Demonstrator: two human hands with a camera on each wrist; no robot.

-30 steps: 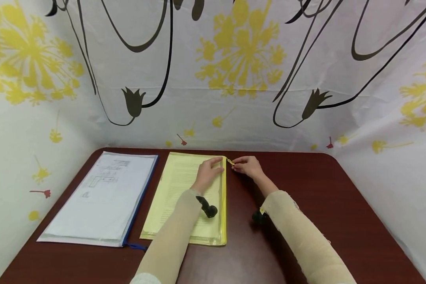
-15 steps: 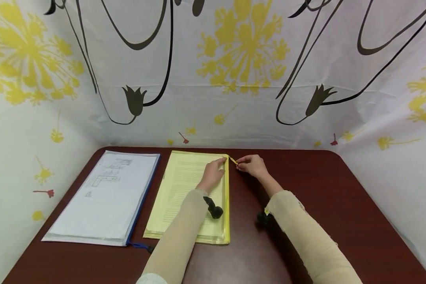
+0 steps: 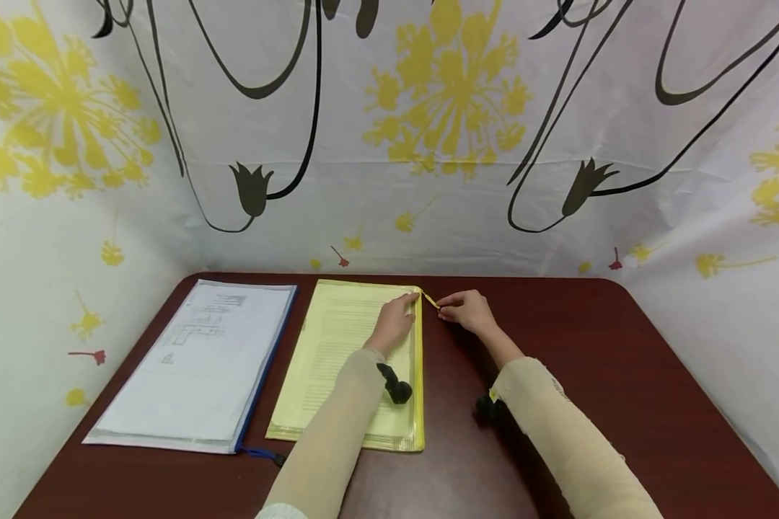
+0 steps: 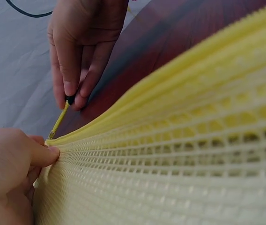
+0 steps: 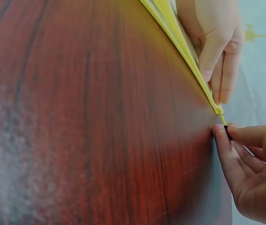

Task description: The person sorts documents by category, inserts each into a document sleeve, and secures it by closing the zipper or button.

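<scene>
A yellow mesh zipper pouch [image 3: 324, 339] with printed paper inside lies on the table. My left hand [image 3: 392, 322] pinches its far right corner, by the end of the yellow zipper [image 4: 137, 91]. The left thumb [image 4: 46, 155] lies on the mesh there. Just beyond that corner, my right hand [image 3: 470, 312] pinches the black end [image 5: 227, 132] of the yellow zipper-pull cord [image 4: 61, 119] between thumb and fingertips. Taut and short, the cord runs from the slider at the corner to those fingers. Part of the black end is hidden by the fingers.
A second pouch [image 3: 188, 367], clear with a blue edge and a paper drawing inside, lies to the left. Its blue cord [image 3: 260, 453] reaches near my left sleeve. Behind the dark red table [image 3: 558, 324] hangs a patterned cloth [image 3: 337, 180].
Both hands keep their holds at the pouch's far right corner. The right hand has drawn slightly away from the corner, and the pull cord looks straighter. The head view has shifted a little.
</scene>
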